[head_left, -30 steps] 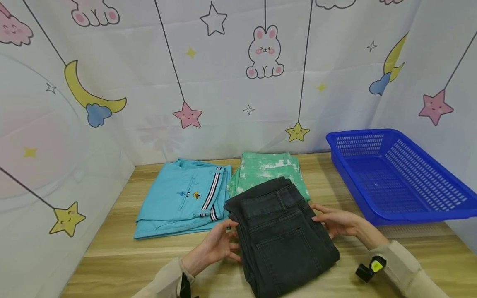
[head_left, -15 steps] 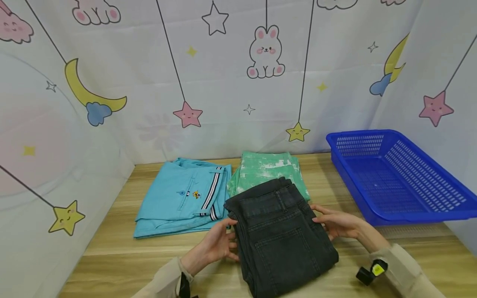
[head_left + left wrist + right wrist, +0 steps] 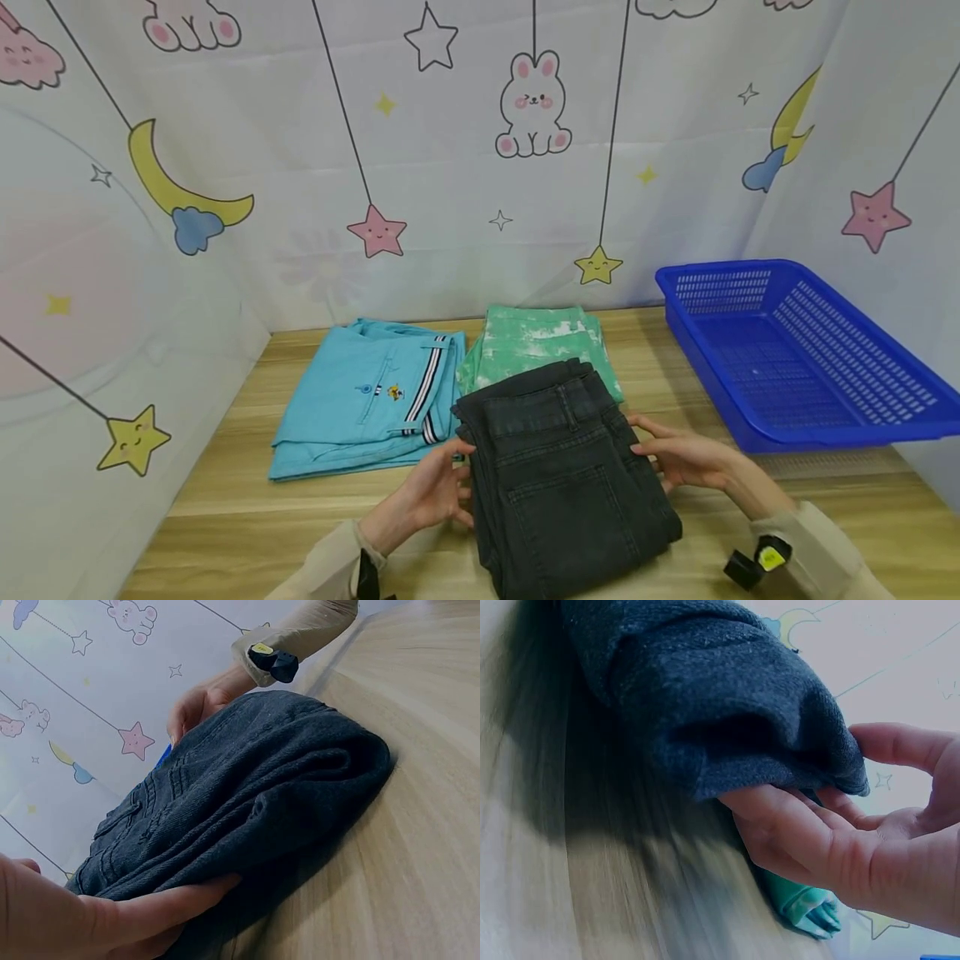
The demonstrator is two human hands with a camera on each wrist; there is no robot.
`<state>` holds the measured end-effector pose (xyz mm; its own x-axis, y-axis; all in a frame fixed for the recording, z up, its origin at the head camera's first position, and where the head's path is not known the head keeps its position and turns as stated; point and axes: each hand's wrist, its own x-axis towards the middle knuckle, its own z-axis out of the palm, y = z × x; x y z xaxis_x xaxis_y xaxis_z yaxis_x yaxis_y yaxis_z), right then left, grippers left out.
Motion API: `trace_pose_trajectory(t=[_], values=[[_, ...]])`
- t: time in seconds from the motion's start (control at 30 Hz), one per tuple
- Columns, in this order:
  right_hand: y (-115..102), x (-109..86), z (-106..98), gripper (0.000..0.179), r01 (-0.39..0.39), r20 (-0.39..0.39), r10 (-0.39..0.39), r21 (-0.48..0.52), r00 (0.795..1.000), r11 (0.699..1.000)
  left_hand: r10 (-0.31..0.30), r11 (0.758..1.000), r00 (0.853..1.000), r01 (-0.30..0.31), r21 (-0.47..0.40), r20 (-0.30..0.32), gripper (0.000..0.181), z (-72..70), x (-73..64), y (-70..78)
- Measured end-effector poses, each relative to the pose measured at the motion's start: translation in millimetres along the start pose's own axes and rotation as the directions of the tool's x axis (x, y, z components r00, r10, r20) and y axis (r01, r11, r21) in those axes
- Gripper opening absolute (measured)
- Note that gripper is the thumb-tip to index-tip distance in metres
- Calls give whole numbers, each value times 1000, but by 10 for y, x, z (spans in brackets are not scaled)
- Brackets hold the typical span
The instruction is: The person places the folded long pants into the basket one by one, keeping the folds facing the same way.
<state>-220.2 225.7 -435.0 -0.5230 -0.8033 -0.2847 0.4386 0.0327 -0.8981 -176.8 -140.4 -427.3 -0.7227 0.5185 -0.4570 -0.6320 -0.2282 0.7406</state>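
Folded black jeans lie at the front middle in the head view, back pocket facing up. My left hand grips their left edge, thumb at the top and fingers along the side. In the left wrist view its fingers reach against the folded layers. On the opposite edge my right hand holds the jeans, thumb above. The right wrist view shows that hand's fingers tucked beneath the dark fold, which stands off the wooden table there.
Folded light blue trousers with a striped waistband lie at the back left. Folded green-and-white garment sits behind the jeans, partly covered by them in the head view. A blue plastic basket stands at the right on the wooden table.
The near end of the jeans has swung slightly left. My right hand has shifted a little to the right and toward me; both hands keep their hold.
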Motion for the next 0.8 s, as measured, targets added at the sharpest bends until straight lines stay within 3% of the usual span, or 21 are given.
trace_pose_trajectory(t=[0.53,0.8], values=[[-31,-85,76,42,13,-154,-24,-72,988,997,23,998,999,-25,51,33,80,53,92,120],[-20,-90,67,56,19,-179,-29,-61,983,998,29,998,998,-32,59,47,76,51,99,134]])
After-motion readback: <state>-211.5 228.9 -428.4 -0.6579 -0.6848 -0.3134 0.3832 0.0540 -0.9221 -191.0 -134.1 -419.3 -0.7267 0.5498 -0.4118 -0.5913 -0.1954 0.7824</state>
